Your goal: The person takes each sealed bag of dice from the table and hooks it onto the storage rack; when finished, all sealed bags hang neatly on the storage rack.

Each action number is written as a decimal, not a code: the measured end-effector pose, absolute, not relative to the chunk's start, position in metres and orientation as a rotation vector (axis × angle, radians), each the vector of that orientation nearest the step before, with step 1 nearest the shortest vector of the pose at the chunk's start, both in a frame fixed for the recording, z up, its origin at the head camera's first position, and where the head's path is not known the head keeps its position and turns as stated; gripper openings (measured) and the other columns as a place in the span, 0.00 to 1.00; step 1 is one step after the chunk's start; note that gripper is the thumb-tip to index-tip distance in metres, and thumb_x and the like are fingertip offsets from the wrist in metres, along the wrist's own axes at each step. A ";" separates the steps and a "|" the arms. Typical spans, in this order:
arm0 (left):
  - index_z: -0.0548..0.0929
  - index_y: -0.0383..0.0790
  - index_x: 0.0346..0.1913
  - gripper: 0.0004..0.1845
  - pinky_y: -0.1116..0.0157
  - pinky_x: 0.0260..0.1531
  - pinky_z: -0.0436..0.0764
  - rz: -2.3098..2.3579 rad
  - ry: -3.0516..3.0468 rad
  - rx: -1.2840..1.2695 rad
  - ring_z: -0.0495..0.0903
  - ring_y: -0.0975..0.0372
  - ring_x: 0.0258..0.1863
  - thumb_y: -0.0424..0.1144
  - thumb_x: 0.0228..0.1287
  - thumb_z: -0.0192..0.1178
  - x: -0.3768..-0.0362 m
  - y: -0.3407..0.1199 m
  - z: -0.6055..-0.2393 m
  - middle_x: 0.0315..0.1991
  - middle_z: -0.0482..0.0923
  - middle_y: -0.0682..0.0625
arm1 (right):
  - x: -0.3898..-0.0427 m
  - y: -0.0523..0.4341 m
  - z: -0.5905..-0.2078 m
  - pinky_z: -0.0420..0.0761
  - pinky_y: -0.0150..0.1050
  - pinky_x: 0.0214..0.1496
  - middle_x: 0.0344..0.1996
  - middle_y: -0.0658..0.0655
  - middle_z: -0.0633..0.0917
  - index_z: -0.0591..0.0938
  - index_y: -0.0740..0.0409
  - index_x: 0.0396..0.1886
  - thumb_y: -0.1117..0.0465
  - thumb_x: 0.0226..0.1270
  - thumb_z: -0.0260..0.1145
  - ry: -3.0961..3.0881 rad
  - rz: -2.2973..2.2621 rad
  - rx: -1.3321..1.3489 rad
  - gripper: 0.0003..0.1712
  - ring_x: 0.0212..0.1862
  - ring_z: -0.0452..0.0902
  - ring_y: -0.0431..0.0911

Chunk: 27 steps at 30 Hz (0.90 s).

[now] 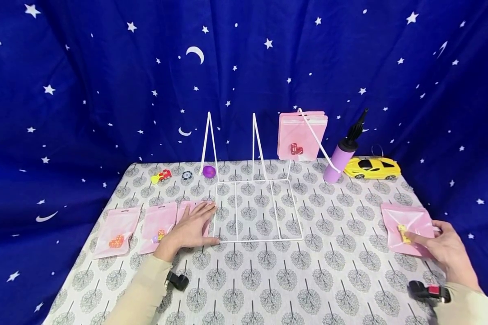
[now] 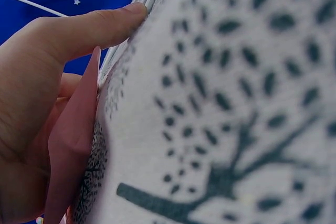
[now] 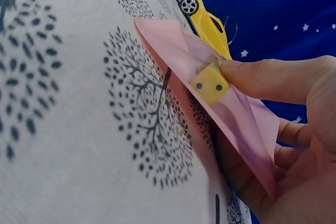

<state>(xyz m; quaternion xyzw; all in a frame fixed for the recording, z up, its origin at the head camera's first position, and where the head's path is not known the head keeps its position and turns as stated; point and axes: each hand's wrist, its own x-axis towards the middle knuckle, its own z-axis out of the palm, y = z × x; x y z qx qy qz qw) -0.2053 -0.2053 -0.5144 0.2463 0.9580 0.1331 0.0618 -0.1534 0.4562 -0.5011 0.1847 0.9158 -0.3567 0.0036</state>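
At the right, my right hand [image 1: 449, 248] pinches a pink zip bag [image 1: 416, 219], its thumb pressing on the yellow dice [image 3: 211, 85] inside, its other fingers under the bag. My left hand [image 1: 191, 228] lies across another pink zip bag [image 2: 73, 145] and partly hides it. Its fingers are extended, and the thumb touches the front left corner of a white wire rack [image 1: 260, 241]. Several pink bags [image 1: 289, 131] hang on the rack's right arm, the front one with red dice [image 1: 296, 149].
Two more pink bags lie at the left, one with orange dice [image 1: 116, 241]. Along the back are a red and yellow toy [image 1: 161, 176], a small round disc [image 1: 186, 174], a purple ball [image 1: 209, 171], a purple pump [image 1: 338, 162] and a yellow toy car [image 1: 374, 168].
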 end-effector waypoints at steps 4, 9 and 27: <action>0.56 0.46 0.76 0.58 0.34 0.71 0.40 0.405 2.897 0.735 0.45 0.51 0.78 0.73 0.46 0.63 -0.205 -0.205 -0.516 0.78 0.48 0.51 | -0.152 0.456 -0.502 0.67 0.26 0.28 0.52 0.82 0.71 0.52 0.78 0.68 0.50 0.58 0.73 2.879 -1.142 0.598 0.54 0.28 0.63 0.23; 0.57 0.45 0.76 0.58 0.33 0.70 0.41 0.406 2.903 0.742 0.46 0.50 0.78 0.74 0.46 0.63 -0.205 -0.205 -0.515 0.78 0.49 0.50 | -0.151 0.455 -0.504 0.68 0.25 0.27 0.48 0.80 0.75 0.57 0.77 0.64 0.52 0.56 0.75 2.916 -1.185 0.593 0.50 0.28 0.65 0.22; 0.57 0.44 0.76 0.59 0.33 0.70 0.42 0.398 2.913 0.756 0.46 0.50 0.77 0.75 0.47 0.61 -0.205 -0.206 -0.515 0.78 0.49 0.49 | -0.143 0.445 -0.499 0.76 0.24 0.24 0.27 0.21 0.78 0.70 0.30 0.42 0.62 0.58 0.74 2.711 -1.694 0.493 0.26 0.26 0.76 0.25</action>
